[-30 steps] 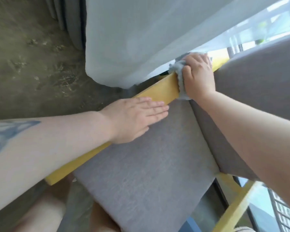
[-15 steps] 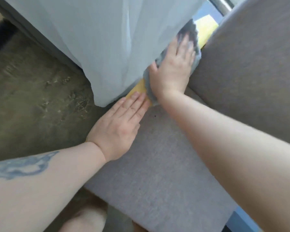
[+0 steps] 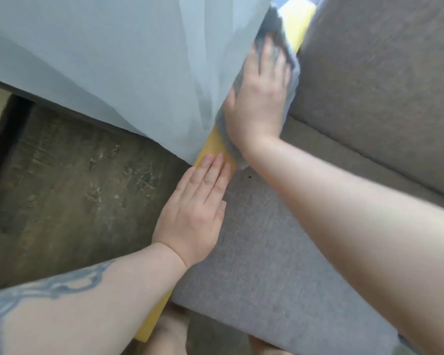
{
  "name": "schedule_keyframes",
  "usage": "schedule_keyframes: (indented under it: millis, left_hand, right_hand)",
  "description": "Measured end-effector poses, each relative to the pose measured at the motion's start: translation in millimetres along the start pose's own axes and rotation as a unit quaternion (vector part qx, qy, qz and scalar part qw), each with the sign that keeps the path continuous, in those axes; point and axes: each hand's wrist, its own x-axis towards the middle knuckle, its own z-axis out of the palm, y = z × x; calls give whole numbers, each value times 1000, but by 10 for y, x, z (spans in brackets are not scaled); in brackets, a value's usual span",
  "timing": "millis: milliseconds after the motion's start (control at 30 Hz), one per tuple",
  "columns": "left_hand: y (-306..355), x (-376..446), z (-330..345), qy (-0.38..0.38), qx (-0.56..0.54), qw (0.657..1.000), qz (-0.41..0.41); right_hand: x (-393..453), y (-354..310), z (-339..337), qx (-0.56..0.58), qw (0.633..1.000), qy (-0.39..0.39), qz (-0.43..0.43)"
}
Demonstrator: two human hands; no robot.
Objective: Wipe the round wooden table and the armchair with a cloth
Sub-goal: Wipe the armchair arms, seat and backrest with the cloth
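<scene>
Two bare hands are seen on the armchair, taken from left to right. At the left of the frame, a brown worn floor is visible, and a pale sheer curtain hangs over the upper left and centre, draped against the chair's yellow wooden armrest, so that much of the rail is hidden. At lower centre the left hand is laid flat with straight, closed fingers along the armrest and the edge of the grey seat cushion; nothing is gripped, and the hand is probably placed there for support. Just above it, at upper centre, the right hand is pressed down with fingers spread and nearly straight on a grey cloth, which is held flat against the armrest, presumably so that the rail is wiped along its length. At the right, the grey back cushion stands beside the cloth. The round wooden table is not in view.
</scene>
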Motion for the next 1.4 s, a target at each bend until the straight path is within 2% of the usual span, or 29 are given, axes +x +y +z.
schedule_keyframes:
  millis: [100, 167, 267, 333, 400, 433, 500, 567, 600, 633, 667, 733, 767, 800, 867, 900, 933, 967, 1033, 1067, 1100, 1133, 1167, 1200, 1233, 1267, 1300, 1333, 1400]
  left_hand:
    - [-6, -6, -11, 4, -19, 1000, -2]
    - [3, -12, -8, 0, -5, 1000, 5]
    - [7, -18, 0, -1, 14, 1000, 12]
    - [-8, -25, 16, -3, 30, 999, 12]
    - [3, -30, 33, -11, 42, 999, 11]
    - [11, -27, 34, -15, 43, 999, 11]
    - [7, -6, 28, -14, 56, 998, 15]
    - [3, -31, 8, -20, 89, 996, 20]
    - [41, -63, 15, -21, 96, 995, 20]
    - [133, -114, 49, -16, 84, 996, 19]
    - [278, -202, 121, -15, 59, 998, 20]
    - [579, -485, 426, -50, 5, 998, 31]
    - [698, -641, 614, -77, -24, 997, 3]
    - [765, -770, 784, -101, -52, 992, -57]
    - [719, -956, 1056, -124, -42, 981, -143]
    - [661, -1031, 1142, -122, -23, 982, -146]
    - [602, -1074, 1187, -114, -9, 985, -132]
    - [580, -1099, 1211, -106, 2, 987, -118]
    - [631, -1123, 1264, -86, 28, 989, -116]
    - [693, -1131, 1295, -80, 36, 988, -130]
    - [781, -1149, 1332, -81, 44, 986, -139]
    - [884, -1178, 1375, -90, 49, 986, -132]
    - [980, -1209, 1420, -104, 52, 988, -103]
    - [1070, -1230, 1462, -121, 53, 990, -58]
    - [1153, -1228, 1505, -134, 54, 989, -12]
    - [1214, -1194, 1549, -142, 57, 988, 23]
    - [1247, -1141, 1587, -144, 61, 987, 41]
    - [1267, -1079, 1617, -145, 69, 986, 49]
    - [1295, -991, 1660, -145, 90, 984, 55]
  right_hand:
    - [-747, -81, -141, 208, 976, 61, 6]
    - [-905, 55, -173, 270, 960, 71, -2]
    - [-932, 800, -39, 164, 986, 37, -21]
    - [-1144, 1306, 77, 52, 994, 0, 93]
    - [-1500, 1371, 213, -13, 978, -14, 208]
    - [-1715, 1252, 288, -6, 984, -16, 179]
    - [-2142, 934, 375, 41, 995, -85, -17]
    - [-2387, 1018, 323, 38, 963, -152, -219]
    - [-2406, 1232, 270, 14, 960, -150, -238]
    - [-2410, 1473, 218, -2, 976, -125, -178]
    - [-2423, 1664, 150, -8, 995, -83, -56]
    - [-2532, 1684, 76, -11, 981, 23, 193]
    - [-2647, 1535, 87, -6, 971, 37, 236]
    - [-2811, 1382, 108, 7, 979, 15, 202]
    - [-3252, 1302, 49, 42, 997, -68, -11]
    - [-3432, 1477, -47, 35, 989, -99, -108]
    - [-3553, 1739, -168, 8, 982, -115, -150]
    - [-3669, 2004, -270, -12, 987, -110, -118]
    - [-3829, 2268, -406, -32, 989, -14, 140]
    - [-3862, 2180, -384, -48, 956, 52, 285]
    - [-3856, 1983, -306, -51, 922, 87, 373]
    - [-3858, 1779, -242, -37, 925, 81, 370]
    - [-3946, 1658, -190, -15, 961, 39, 273]
    - [-4050, 1703, -220, 6, 992, -25, 122]
    - [-4134, 1962, -355, 12, 997, -80, -7]
    - [-4222, 2319, -507, 3, 993, -100, -68]
    - [-4303, 2631, -659, -17, 994, -99, -51]
    - [-4356, 2889, -760, -36, 996, -72, 25]
    - [-4309, 3072, -795, -64, 966, 25, 250]
